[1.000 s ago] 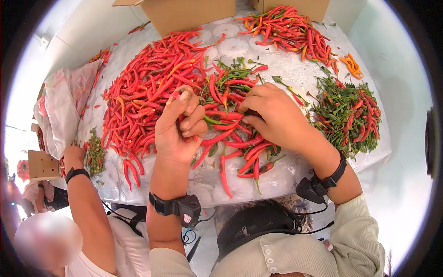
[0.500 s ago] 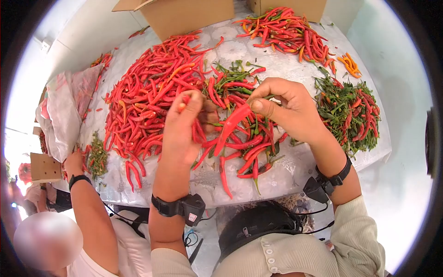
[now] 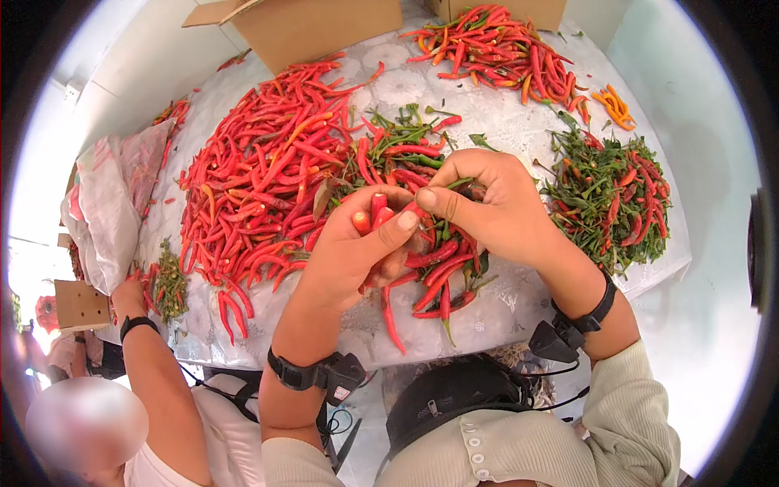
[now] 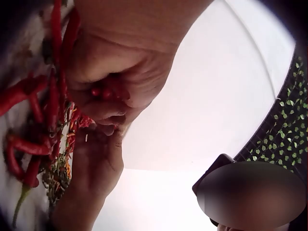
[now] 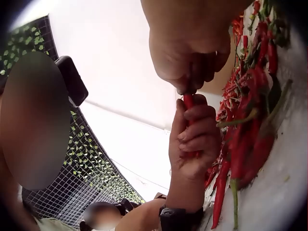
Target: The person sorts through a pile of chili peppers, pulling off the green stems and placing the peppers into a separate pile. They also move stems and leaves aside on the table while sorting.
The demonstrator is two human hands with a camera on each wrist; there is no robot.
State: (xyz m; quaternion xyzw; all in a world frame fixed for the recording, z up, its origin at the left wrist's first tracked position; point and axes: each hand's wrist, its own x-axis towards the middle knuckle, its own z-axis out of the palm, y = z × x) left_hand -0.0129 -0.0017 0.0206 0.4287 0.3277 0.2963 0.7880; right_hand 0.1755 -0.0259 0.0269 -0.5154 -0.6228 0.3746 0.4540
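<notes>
In the head view my left hand [image 3: 341, 256] is curled round several red chili peppers [image 3: 379, 204], whose pale stemless ends poke out above the fingers. My right hand [image 3: 503, 213] meets it and pinches the top of another red chili [image 3: 415, 209] with thumb and forefinger. From the right wrist view, this chili [image 5: 188, 102] stands up out of the left fist, its top between the right fingertips. Below both hands lie loose red chilies with green stems [image 3: 442, 272]. In the left wrist view, red chili ends [image 4: 100, 92] show inside the curled left fingers.
A big heap of red chilies [image 3: 251, 174] covers the table's left. To the right sits a mound of green stems [image 3: 600, 203] mixed with chilies. Further back are another chili pile [image 3: 503, 57], some orange chilies [image 3: 614, 109] and a cardboard box [image 3: 324, 32]. Another person's arm [image 3: 166, 365] reaches in at left.
The right hand first reached into the loose chilies, then lifted a red chili by its stem end. Now that chili is at the left hand, which has turned and moved right to meet it.
</notes>
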